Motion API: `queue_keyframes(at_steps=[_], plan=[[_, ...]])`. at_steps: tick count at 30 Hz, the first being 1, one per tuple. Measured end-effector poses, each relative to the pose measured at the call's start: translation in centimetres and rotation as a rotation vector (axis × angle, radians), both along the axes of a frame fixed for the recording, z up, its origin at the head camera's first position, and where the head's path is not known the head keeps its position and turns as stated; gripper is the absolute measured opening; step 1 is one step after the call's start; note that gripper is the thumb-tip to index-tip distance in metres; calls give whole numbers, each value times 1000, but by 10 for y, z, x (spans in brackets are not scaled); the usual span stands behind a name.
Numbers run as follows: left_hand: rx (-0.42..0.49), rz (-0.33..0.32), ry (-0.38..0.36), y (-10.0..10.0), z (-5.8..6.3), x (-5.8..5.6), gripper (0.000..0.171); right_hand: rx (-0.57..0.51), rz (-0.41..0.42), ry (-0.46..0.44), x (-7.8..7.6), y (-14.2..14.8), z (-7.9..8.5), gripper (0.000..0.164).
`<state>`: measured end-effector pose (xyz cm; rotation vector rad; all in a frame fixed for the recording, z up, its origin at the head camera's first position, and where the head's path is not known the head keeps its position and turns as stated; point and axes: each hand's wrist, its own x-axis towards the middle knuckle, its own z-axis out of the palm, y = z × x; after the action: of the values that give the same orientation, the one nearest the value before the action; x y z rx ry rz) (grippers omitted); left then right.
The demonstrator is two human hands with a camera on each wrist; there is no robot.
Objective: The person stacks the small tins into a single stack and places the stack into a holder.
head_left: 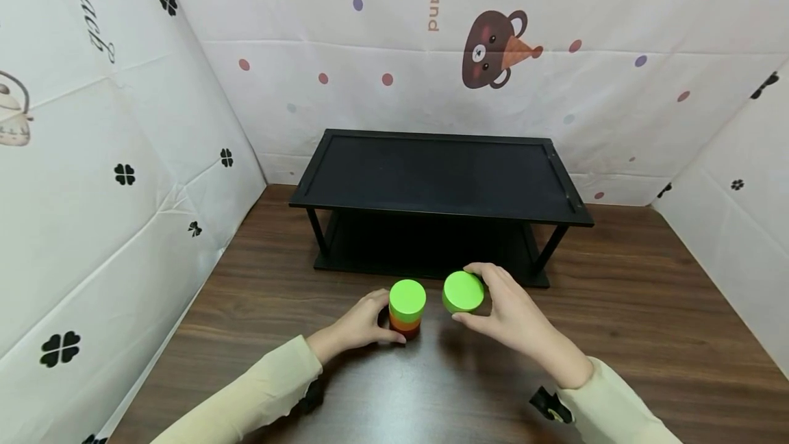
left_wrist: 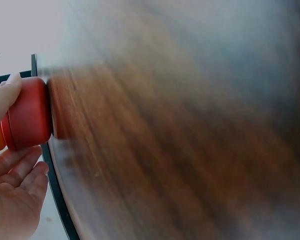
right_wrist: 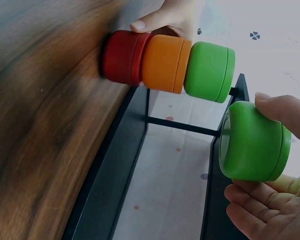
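A stack of three small lidded jars stands on the wooden table: a red jar (right_wrist: 122, 57) at the bottom, an orange jar (right_wrist: 162, 62) in the middle and a green jar (head_left: 407, 299) on top. Around the red jar, at the base of the stack, my left hand (head_left: 360, 322) curls its thumb and fingers. Just right of the stack, my right hand (head_left: 514, 314) grips a second green jar (right_wrist: 255, 142) between thumb and fingers. In the right wrist view that jar is held up off the table, apart from the stack.
Behind the hands stands a black two-tier rack (head_left: 431, 173), its lower shelf (head_left: 425, 245) close behind the jars. Brown wooden table (head_left: 666, 334) extends to both sides. White printed cloth (head_left: 382, 101) hangs at the back and sides.
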<state>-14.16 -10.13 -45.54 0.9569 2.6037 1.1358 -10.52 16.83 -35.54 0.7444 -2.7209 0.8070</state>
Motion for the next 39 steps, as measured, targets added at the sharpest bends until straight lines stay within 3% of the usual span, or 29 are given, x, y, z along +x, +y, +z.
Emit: queue_keyframes(at_steps=[23, 39], plan=[[-12, 11, 22, 1, 0, -1, 62, -108, 108, 69, -11, -40, 0, 65], [-3, 7, 7, 6, 2, 1, 58, -127, 148, 35, -11, -53, -5, 65]])
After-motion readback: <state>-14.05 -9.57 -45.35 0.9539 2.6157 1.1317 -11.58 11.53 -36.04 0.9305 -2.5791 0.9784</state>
